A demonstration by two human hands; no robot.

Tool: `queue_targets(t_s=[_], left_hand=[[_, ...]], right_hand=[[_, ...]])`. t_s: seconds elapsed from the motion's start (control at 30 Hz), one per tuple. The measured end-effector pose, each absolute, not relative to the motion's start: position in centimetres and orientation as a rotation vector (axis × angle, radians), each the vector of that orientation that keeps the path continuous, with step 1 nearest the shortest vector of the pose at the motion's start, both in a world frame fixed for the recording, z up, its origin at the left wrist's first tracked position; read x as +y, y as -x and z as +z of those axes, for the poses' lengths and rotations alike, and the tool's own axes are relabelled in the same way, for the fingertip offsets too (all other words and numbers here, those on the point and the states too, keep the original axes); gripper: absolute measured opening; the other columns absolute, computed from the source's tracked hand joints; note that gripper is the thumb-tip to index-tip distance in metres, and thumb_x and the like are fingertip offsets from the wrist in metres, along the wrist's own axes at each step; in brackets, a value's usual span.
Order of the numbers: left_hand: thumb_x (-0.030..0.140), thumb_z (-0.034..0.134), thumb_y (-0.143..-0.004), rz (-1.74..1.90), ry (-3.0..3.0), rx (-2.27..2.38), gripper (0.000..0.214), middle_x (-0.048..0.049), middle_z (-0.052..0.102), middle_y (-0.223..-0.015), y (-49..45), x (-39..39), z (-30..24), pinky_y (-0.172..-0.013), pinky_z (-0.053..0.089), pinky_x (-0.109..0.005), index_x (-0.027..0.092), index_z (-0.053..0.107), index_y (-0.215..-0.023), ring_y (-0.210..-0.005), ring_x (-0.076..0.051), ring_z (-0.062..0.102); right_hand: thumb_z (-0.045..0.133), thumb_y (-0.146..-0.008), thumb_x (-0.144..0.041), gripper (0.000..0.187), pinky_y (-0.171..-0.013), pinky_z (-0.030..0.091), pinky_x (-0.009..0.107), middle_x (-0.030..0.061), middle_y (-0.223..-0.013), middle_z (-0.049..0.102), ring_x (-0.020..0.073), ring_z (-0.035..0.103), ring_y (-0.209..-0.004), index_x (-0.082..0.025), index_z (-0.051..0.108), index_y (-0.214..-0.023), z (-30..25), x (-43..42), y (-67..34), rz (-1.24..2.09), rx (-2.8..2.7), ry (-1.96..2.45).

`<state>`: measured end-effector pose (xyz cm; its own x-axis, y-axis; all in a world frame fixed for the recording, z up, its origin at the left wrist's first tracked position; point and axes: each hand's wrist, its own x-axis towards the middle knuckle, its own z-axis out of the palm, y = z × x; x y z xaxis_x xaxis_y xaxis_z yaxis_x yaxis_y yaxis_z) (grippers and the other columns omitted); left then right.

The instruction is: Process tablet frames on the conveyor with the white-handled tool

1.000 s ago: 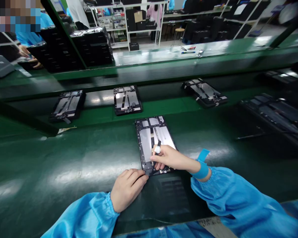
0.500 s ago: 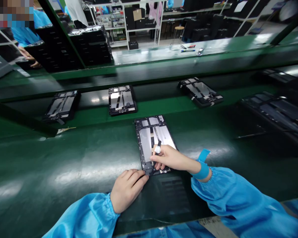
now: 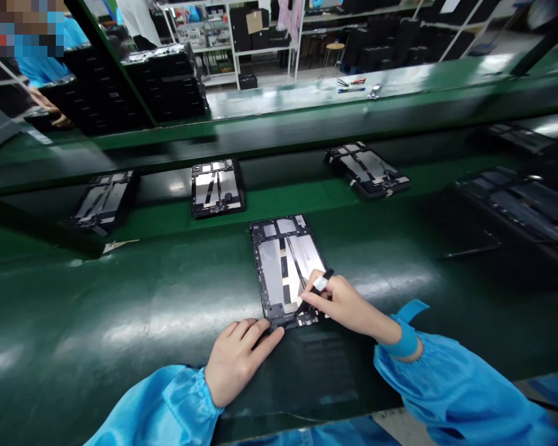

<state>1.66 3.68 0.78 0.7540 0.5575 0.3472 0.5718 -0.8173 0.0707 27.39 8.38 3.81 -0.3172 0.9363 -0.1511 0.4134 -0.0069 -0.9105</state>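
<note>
Our right hand [image 3: 339, 303] grips a black tool [image 3: 322, 280], its tip on an open tablet frame [image 3: 272, 272] lying on the green table [image 3: 121, 310]; our left hand [image 3: 242, 353] rests, fingers loose, against the frame's near edge.

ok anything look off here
The blue wrist strap has its end sticking up loose off the sleeve, and a scrap of paper lies by the edge of the green belt.
</note>
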Motion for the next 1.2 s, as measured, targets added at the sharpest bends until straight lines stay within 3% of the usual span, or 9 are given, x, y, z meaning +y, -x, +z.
queue_targets(t_s=[0.47,0.73,1.2], left_hand=[[0.011,0.046,-0.097,-0.662,2.895,-0.929,0.031,-0.0107,0.062,-0.119,-1.7,3.7,-0.03,-0.08,0.049,-0.034,0.018,0.059,-0.124,-0.105,-0.023,0.057],[0.01,0.041,-0.098,-0.549,2.888,-0.933,0.038,-0.0113,0.061,-0.118,-1.84,3.65,0.07,-0.08,0.05,-0.035,0.02,0.054,-0.132,-0.103,-0.023,0.058],[0.012,0.043,-0.097,-0.534,2.864,-0.982,0.035,-0.0118,0.06,-0.113,-2.26,3.54,0.2,-0.076,0.051,-0.035,0.019,0.056,-0.129,-0.095,-0.022,0.059]], right_hand=[[0.06,-0.087,-0.032,0.018,-0.057,0.046,0.025,0.0002,-0.068,0.063,0.0166,0.062,-0.063,-0.019,0.059,-0.075,3.54,7.72,-27.43,1.36,-1.653,1.359],[0.061,-0.087,-0.032,0.017,-0.057,0.047,0.025,0.0006,-0.068,0.065,0.0174,0.064,-0.062,-0.02,0.059,-0.075,3.75,7.72,-27.19,1.361,-1.657,1.391],[0.061,-0.089,-0.032,0.018,-0.055,0.046,0.024,0.0005,-0.068,0.066,0.017,0.063,-0.061,-0.019,0.06,-0.076,3.52,7.7,-27.26,1.327,-1.695,1.386]])
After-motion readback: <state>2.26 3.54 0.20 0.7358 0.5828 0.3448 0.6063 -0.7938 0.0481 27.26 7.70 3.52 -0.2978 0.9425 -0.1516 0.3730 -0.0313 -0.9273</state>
